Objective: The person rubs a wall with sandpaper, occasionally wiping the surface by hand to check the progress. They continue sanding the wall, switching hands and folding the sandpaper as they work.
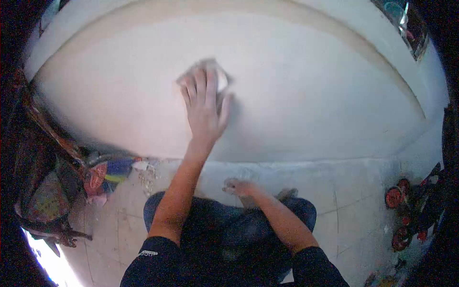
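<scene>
My left hand [205, 107] is pressed flat on a sheet of what looks like sandpaper [223, 82], holding it against a broad white wall surface [306, 86]. Grey edges of the sheet stick out past the fingers, and the rest is hidden under them; hand and sheet are slightly blurred. Lower down, my right hand [238, 187] hangs in front of my lap near the foot of the wall. Its fingers are smeared by motion, and no held object can be made out.
Whitish dust or film lies on the tiled floor [346, 210] along the wall's base. Colourful bags or cloths [112, 174] and dark clutter sit at the left. Red-wheeled items [394, 197] stand at the right. More objects [404, 21] show at the upper right.
</scene>
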`<state>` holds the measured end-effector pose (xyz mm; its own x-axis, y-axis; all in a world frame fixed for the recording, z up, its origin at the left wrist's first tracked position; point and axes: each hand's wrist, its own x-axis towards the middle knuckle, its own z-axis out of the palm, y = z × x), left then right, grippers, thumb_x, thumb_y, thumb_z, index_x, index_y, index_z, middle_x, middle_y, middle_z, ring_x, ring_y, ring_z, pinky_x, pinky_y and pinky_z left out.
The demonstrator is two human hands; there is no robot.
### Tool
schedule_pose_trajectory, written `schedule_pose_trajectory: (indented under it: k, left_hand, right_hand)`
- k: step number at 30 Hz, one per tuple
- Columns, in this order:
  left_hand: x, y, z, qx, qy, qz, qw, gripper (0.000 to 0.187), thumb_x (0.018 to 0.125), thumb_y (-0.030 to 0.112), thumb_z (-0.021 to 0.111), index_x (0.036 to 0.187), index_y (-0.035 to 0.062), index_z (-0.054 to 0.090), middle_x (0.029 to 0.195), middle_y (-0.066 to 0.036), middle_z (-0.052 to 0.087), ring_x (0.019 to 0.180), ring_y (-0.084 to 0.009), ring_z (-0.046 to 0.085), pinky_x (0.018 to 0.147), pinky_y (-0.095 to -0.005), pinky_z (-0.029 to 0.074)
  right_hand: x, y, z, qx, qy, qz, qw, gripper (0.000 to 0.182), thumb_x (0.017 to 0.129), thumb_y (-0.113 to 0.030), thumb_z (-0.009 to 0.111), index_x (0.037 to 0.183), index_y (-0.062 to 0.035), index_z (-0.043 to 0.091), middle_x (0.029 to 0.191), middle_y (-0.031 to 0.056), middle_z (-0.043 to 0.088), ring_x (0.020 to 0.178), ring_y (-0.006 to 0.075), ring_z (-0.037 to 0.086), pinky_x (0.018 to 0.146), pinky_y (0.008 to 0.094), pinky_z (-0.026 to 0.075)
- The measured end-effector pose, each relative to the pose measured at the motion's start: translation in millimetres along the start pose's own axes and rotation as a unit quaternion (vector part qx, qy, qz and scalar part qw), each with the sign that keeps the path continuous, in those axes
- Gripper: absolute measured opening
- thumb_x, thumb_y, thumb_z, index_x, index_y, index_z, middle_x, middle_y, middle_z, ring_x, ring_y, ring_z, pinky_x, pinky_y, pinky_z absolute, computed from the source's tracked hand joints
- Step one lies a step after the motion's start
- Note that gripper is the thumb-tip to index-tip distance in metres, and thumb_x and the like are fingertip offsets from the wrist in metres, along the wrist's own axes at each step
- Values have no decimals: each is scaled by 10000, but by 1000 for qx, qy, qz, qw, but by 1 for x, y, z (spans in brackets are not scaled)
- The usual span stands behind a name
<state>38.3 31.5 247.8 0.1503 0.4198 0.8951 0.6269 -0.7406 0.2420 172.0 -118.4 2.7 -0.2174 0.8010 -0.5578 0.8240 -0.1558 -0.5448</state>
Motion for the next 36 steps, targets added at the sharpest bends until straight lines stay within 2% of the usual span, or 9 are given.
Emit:
schedule_pose_trajectory:
  k: [4, 7, 14, 18, 23, 26, 29, 32, 36]
  left_hand:
    - [-47, 13, 13, -8, -152, -46, 987, 744, 979, 375, 599, 1573, 28, 315, 1629, -274, 248, 1508, -493, 185, 1208, -627, 121]
    - [-40, 14, 10, -1, -97, 26, 995, 750, 978, 373, 590, 1571, 15, 303, 1626, -287, 239, 1504, -492, 195, 1207, -628, 120]
    - [20, 0, -22, -28, 16, -13, 999, 827, 942, 322, 597, 1587, -21, 208, 1645, -311, 153, 1524, -517, 79, 1223, -616, -1]
    - [-67, 11, 19, -80, -214, -27, 973, 794, 956, 400, 589, 1569, -6, 287, 1611, -314, 249, 1499, -529, 165, 1215, -641, 33]
    - [-31, 15, -1, -54, -171, 26, 983, 790, 964, 406, 589, 1574, 5, 287, 1615, -298, 258, 1499, -509, 191, 1213, -642, 63]
    - [1, 10, -16, 0, -17, -35, 999, 848, 951, 444, 606, 1587, 12, 251, 1648, -279, 186, 1504, -514, 174, 1207, -652, 95]
    - [-40, 21, 9, -34, -145, -21, 989, 885, 935, 479, 618, 1591, 16, 245, 1642, -301, 175, 1503, -534, 154, 1203, -662, 86]
    - [-94, 22, 36, -50, -180, 9, 982, 913, 931, 520, 614, 1589, 7, 243, 1628, -335, 170, 1499, -550, 142, 1200, -669, 81]
    - [-29, 28, 1, -12, -81, -29, 996, 920, 943, 529, 611, 1576, -23, 237, 1600, -306, 239, 1479, -518, 198, 1188, -651, 156]
  right_hand:
    - [51, 51, 39, 18, -2, -50, 999, 852, 936, -728, 488, 1532, -122, 428, 1594, 143, 394, 1436, 359, 411, 1203, 479, 300]
    - [37, 36, 30, -31, -8, -44, 999, 885, 920, -756, 485, 1544, -133, 410, 1613, 121, 374, 1439, 356, 408, 1203, 482, 301]
    - [16, 23, 19, 11, -31, 2, 999, 887, 920, -762, 478, 1551, -143, 399, 1592, 115, 414, 1428, 357, 422, 1192, 473, 319]
    - [34, 32, 27, -8, -14, -29, 999, 855, 931, -735, 495, 1546, -148, 407, 1561, 126, 455, 1415, 353, 442, 1175, 472, 343]
    - [23, 31, 24, 15, -22, -12, 1000, 784, 948, -650, 562, 1538, -151, 422, 1535, 132, 483, 1417, 349, 440, 1174, 455, 351]
    - [23, 30, 22, 8, -15, 10, 1000, 771, 952, -625, 573, 1540, -149, 421, 1542, 129, 476, 1419, 345, 438, 1178, 448, 349]
    - [28, 42, 29, -87, 12, -115, 989, 810, 946, -674, 537, 1546, -144, 413, 1566, 131, 451, 1425, 345, 431, 1186, 451, 336]
    - [14, 11, 11, -16, -18, -9, 1000, 833, 938, -708, 514, 1551, -155, 406, 1569, 131, 448, 1427, 338, 432, 1189, 452, 331]
    - [11, 16, 13, -32, -12, 4, 999, 847, 933, -723, 507, 1550, -151, 408, 1549, 131, 474, 1410, 331, 457, 1181, 464, 343]
